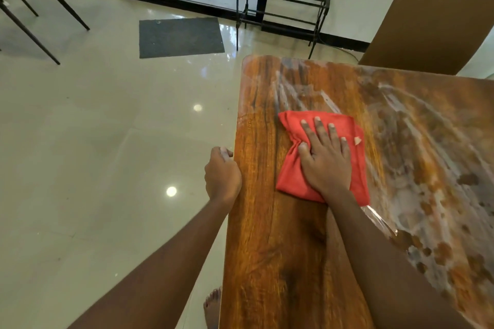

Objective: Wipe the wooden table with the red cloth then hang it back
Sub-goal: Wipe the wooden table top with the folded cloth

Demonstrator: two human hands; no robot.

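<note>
The wooden table fills the right half of the view, its right side smeared with whitish streaks and blotches. A folded red cloth lies flat on the table near its left side. My right hand presses down on the cloth with straight, spread fingers. My left hand grips the table's left edge, fingers curled over the rim.
A brown chair stands at the table's far right corner. A black metal rack sits by the glass wall behind the table. A grey doormat lies on the glossy tiled floor; dark chair legs at far left.
</note>
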